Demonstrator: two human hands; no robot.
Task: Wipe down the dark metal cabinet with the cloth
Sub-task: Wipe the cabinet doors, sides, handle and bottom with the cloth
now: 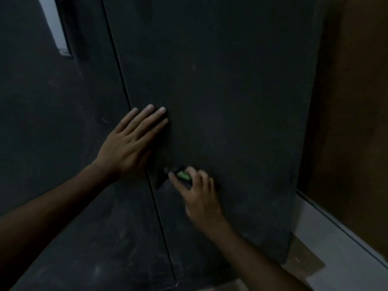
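left hand (128, 143) flat on cabinet (220, 91) | right hand (198, 193) grips cloth (182, 175) (green)

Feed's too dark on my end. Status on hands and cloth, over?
Left hand flat on the dark cabinet, fingers straight. Right hand grips a dark and green cloth against the door, blurred. Nothing in the way.

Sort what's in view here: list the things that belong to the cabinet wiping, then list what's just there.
Part of the job:
- dark metal cabinet
- cloth, dark with a green patch, gripped against the cabinet by the right hand
- left hand, pressed flat on the cabinet

Just there:
- brown wall
- white ledge at lower right
- white strip at upper left
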